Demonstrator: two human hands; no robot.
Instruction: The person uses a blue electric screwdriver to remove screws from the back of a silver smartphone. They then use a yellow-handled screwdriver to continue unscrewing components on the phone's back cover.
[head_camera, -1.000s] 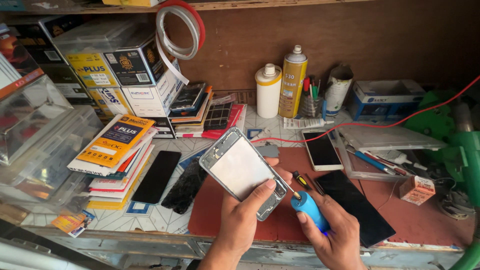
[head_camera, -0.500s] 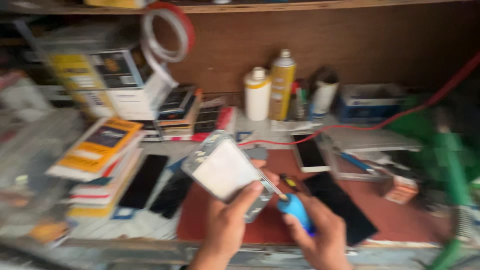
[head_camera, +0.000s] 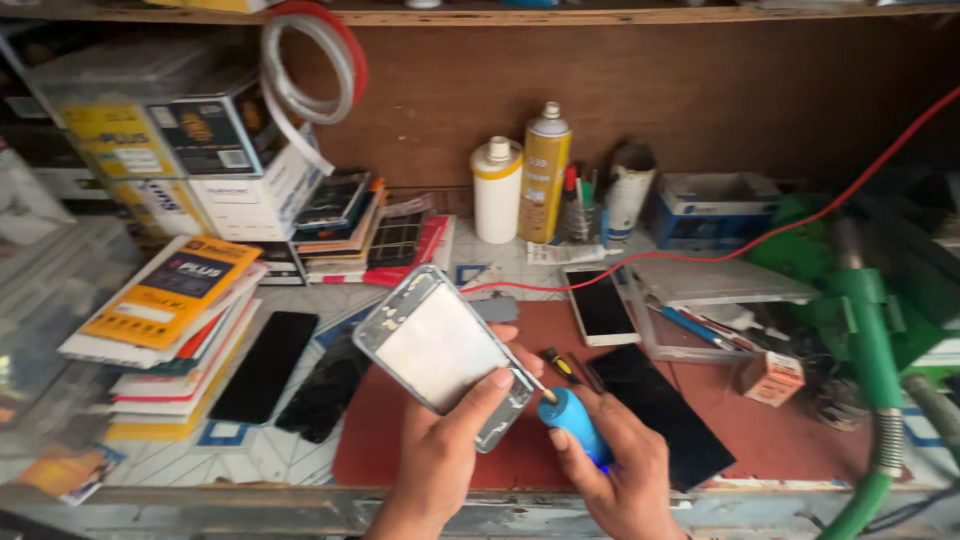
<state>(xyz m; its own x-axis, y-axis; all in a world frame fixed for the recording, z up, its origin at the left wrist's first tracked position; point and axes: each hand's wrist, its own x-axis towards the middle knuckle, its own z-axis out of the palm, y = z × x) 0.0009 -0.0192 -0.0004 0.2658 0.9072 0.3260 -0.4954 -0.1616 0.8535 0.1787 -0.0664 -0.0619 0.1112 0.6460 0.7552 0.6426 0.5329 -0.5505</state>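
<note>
The left hand (head_camera: 440, 465) holds a stripped grey metal phone frame with a pale inner plate (head_camera: 440, 345) above the red rubber work mat (head_camera: 810, 440) on the table, thumb pressed on the lower edge and the other fingers hidden behind it, so its grip is clamped on the frame. The right hand (head_camera: 615, 470) is wrapped tight round a small blue-handled precision screwdriver (head_camera: 572, 420), whose thin shaft meets the frame's lower right corner.

To do this well, I judge the driver should stand square to the screw head, with light downward pressure and slow turns from the fingertips (a slanted tip would slip and chew the slot). The left thumb ought to brace close to that corner so the frame cannot twist.

The frame's long axis runs diagonally, from upper left by the stack of coloured flat boxes (head_camera: 170, 330) down to lower right toward the driver; its open face tilts up at the camera. A white-edged phone (head_camera: 598, 305) and a black glass panel (head_camera: 660, 410) lie on the mat just beyond.
</note>
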